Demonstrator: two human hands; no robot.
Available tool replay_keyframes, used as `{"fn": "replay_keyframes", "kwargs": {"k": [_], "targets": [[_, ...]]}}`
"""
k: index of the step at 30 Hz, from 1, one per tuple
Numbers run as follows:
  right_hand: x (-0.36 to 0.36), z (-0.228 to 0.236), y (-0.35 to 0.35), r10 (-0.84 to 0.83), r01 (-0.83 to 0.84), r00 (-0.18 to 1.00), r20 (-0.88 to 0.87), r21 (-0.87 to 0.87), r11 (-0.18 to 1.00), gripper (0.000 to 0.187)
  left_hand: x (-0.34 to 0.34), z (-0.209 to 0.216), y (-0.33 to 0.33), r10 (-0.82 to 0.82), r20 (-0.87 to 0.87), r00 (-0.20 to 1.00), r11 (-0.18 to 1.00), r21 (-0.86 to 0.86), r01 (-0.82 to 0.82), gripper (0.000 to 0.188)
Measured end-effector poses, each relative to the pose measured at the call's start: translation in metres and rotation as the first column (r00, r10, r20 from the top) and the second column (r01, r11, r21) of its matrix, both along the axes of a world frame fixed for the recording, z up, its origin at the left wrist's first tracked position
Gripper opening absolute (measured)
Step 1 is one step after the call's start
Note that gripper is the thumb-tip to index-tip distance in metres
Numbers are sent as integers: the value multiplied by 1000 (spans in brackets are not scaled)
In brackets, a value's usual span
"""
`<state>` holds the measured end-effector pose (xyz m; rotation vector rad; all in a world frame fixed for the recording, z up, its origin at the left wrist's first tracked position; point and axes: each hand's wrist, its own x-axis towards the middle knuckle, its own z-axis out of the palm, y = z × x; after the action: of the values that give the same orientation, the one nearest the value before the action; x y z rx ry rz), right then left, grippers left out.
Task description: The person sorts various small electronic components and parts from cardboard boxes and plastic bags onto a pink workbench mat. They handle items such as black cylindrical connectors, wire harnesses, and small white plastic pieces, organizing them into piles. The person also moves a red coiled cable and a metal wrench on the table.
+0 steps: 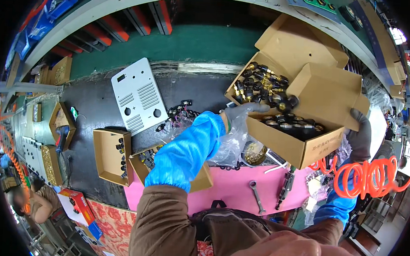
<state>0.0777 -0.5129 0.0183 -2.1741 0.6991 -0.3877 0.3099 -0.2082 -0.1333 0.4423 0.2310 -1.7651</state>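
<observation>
Both my hands wear grey gloves. My right hand (361,137) grips the right side of an open cardboard box (320,149), held tilted above the bench. My left hand (244,112) is closed at the box's left corner, with fingers over its rim. Inside lie several black parts with round, brass-rimmed ends (294,124). Directly behind, a second open cardboard box (305,31) holds black-and-brass fittings (259,82). Between the two boxes, a few black pieces (286,103) are blurred. A clear plastic bag (231,145) hangs or lies below my left hand.
A white slotted panel (140,96) lies on the dark bench beside wired parts (182,113). Smaller boxes (107,156) stand left. On the pink mat (230,181) are a wrench (257,196) and an air screwdriver (285,188). An orange coiled hose (367,177) hangs right. Another person (39,201) sits far left.
</observation>
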Motion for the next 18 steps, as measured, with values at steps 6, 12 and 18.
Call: {"fn": "replay_keyframes", "kwargs": {"k": [6,12,18], "targets": [[51,10,30,-171,145,978,117,207,968,24,-20,-94,-2,232,480,846,971,-171,-169,35],[28,-8,43,-205,210,978,49,-262,942,32,-27,-77,2,197,134,971,966,146,-216,47],[52,21,138,-609,319,706,362,605,729,45,-9,-14,9,133,254,958,990,4,-139,47]]}}
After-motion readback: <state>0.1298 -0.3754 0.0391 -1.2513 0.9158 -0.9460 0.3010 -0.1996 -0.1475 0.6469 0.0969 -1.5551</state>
